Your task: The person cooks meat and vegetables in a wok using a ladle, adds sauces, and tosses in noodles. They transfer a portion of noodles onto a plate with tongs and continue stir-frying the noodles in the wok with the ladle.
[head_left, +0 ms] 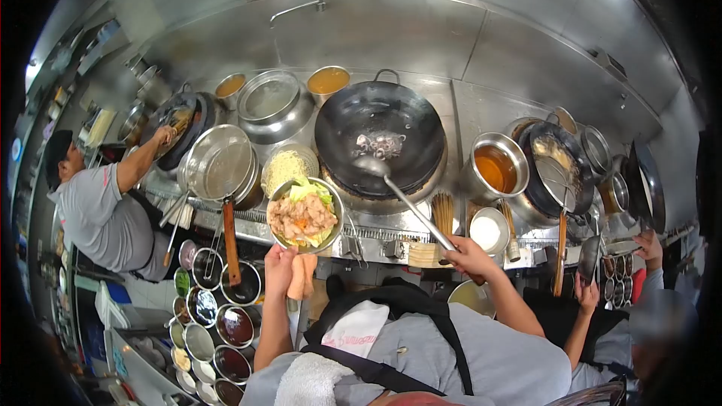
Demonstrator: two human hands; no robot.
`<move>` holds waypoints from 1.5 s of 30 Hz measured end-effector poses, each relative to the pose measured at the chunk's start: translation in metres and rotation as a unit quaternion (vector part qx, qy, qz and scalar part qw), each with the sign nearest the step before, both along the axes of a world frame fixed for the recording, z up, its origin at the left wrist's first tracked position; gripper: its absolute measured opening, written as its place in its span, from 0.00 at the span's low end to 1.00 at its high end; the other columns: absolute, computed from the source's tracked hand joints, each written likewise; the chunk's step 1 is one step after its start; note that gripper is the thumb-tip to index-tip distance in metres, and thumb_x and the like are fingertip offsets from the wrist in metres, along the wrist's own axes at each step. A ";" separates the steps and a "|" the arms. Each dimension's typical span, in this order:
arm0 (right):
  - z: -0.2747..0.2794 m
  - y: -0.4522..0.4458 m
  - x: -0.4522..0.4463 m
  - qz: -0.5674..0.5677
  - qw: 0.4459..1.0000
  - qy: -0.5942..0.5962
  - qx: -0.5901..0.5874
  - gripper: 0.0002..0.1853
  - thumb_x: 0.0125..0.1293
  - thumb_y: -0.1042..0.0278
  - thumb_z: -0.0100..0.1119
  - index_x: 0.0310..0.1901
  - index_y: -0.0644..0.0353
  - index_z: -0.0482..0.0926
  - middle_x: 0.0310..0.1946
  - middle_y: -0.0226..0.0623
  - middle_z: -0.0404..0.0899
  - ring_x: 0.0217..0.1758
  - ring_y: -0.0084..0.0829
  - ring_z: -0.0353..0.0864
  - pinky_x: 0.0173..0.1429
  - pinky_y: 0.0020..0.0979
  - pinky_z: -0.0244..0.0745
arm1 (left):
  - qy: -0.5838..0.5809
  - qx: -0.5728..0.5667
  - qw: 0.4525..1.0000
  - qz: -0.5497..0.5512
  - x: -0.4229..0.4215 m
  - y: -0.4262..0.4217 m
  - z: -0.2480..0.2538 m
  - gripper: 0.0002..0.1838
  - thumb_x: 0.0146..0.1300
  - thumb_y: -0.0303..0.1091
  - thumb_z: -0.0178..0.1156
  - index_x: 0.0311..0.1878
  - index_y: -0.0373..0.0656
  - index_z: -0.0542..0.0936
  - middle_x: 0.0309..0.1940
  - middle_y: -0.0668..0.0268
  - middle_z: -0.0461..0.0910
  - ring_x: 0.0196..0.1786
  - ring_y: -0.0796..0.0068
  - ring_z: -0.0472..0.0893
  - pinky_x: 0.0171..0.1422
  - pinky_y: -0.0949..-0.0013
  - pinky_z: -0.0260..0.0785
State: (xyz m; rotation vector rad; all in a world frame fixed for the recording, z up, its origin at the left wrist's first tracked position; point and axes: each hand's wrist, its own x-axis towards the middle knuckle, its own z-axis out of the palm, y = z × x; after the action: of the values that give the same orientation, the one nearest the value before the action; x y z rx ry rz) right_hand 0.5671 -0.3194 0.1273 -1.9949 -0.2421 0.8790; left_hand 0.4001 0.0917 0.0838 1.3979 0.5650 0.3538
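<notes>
My left hand (279, 269) grips the lower rim of a metal bowl (341, 216), held up in front of the stove. Pale raw-looking meat (301, 218) with a spot of orange lies in it beside chopped cabbage (320, 192). A peach-coloured cloth (303, 277) hangs beside that hand. My right hand (475, 259) is closed around the handle end of a long ladle (412, 205). The ladle's head rests in a large black wok (338, 135), touching or just beside small pieces that look like cut squid (380, 145).
Noodles (287, 169) and a wooden-handled strainer (219, 154) lie left of the wok. Right of it stand a pot of orange liquid (496, 169), a bamboo brush (442, 214) and a white-filled container (489, 231). One co-worker (113, 210) is at left, another (602, 331) at right.
</notes>
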 end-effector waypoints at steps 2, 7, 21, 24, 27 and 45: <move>-0.003 -0.002 0.004 -0.014 0.996 0.071 0.048 0.21 0.66 0.70 0.58 0.61 0.57 0.74 0.16 0.23 0.67 0.14 0.15 0.63 0.17 0.22 0.58 | 0.018 0.029 0.999 -0.012 0.018 0.016 -0.003 0.07 0.66 0.27 0.58 0.44 0.36 0.79 0.40 0.68 0.82 0.42 0.83 0.77 0.50 0.75 0.68; -0.078 0.059 0.058 -0.033 0.983 -0.182 0.005 0.14 0.68 0.68 0.55 0.55 0.58 0.76 0.19 0.26 0.70 0.17 0.18 0.68 0.20 0.25 0.63 | -0.041 -0.015 0.998 -0.034 0.045 0.041 -0.002 0.08 0.66 0.28 0.58 0.45 0.36 0.80 0.41 0.69 0.82 0.44 0.83 0.77 0.53 0.75 0.68; -0.054 0.129 0.022 -0.161 0.943 0.144 0.254 0.35 0.65 0.75 0.56 0.73 0.54 0.57 0.20 0.26 0.67 0.15 0.19 0.67 0.16 0.25 0.65 | -0.018 0.001 0.999 -0.046 0.042 0.080 -0.011 0.07 0.65 0.28 0.59 0.44 0.37 0.79 0.39 0.67 0.82 0.41 0.81 0.78 0.51 0.75 0.69; -0.048 0.121 0.012 -0.167 0.914 0.224 0.295 0.37 0.65 0.76 0.56 0.74 0.54 0.55 0.20 0.26 0.67 0.15 0.19 0.67 0.16 0.25 0.65 | -0.022 0.000 0.997 -0.067 0.053 0.072 0.008 0.06 0.65 0.29 0.59 0.42 0.37 0.80 0.38 0.69 0.82 0.39 0.82 0.76 0.49 0.75 0.68; -0.045 0.116 0.004 -0.158 0.963 0.086 0.199 0.38 0.65 0.77 0.56 0.76 0.53 0.52 0.19 0.27 0.68 0.16 0.18 0.67 0.17 0.24 0.65 | 0.012 0.065 0.993 -0.102 0.084 0.076 -0.002 0.06 0.65 0.30 0.59 0.40 0.37 0.80 0.36 0.70 0.81 0.38 0.84 0.75 0.46 0.76 0.68; -0.077 -0.072 -0.040 -0.209 0.942 -0.261 -0.019 0.25 0.61 0.68 0.58 0.62 0.59 0.73 0.36 0.55 0.82 0.40 0.50 0.84 0.47 0.43 0.76 | 0.032 0.700 0.713 -0.032 0.331 -0.007 0.067 0.11 0.58 0.35 0.55 0.42 0.40 0.79 0.65 0.49 0.69 0.40 0.43 0.83 0.46 0.49 0.77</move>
State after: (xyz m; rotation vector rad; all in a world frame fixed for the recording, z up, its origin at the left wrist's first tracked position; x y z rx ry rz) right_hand 0.5273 -0.3910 0.0501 -2.1736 -0.0880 0.0760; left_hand 0.7312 0.0851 0.1505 2.9080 0.2197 0.7530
